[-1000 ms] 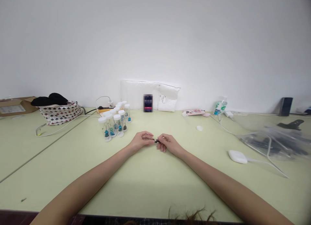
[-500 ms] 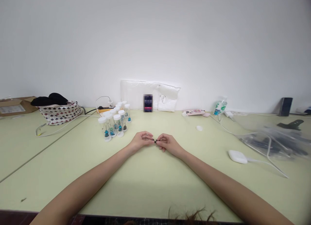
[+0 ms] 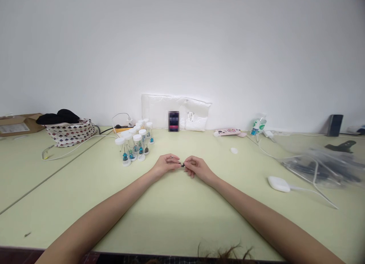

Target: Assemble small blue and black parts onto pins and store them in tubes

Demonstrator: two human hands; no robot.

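Observation:
My left hand (image 3: 165, 164) and my right hand (image 3: 198, 167) meet over the middle of the table, fingertips nearly touching. Between them is a small dark piece (image 3: 183, 165), too small to name, pinched from both sides by thumb and fingers. Most of it is covered by the fingertips. To the left of my left hand stands a group of clear tubes with white caps (image 3: 138, 142); blue and dark parts on thin rods show inside them.
A phone (image 3: 173, 121) leans against a white plastic package (image 3: 196, 112) by the wall. At right lie a white charger (image 3: 279, 183), cables and a clear bag (image 3: 327, 169). A round white disc (image 3: 234, 150) rests nearer. A patterned basket (image 3: 71, 132) stands left.
My right hand's fingers have shifted very slightly at the dark piece. My left hand and everything else on the table look the same.

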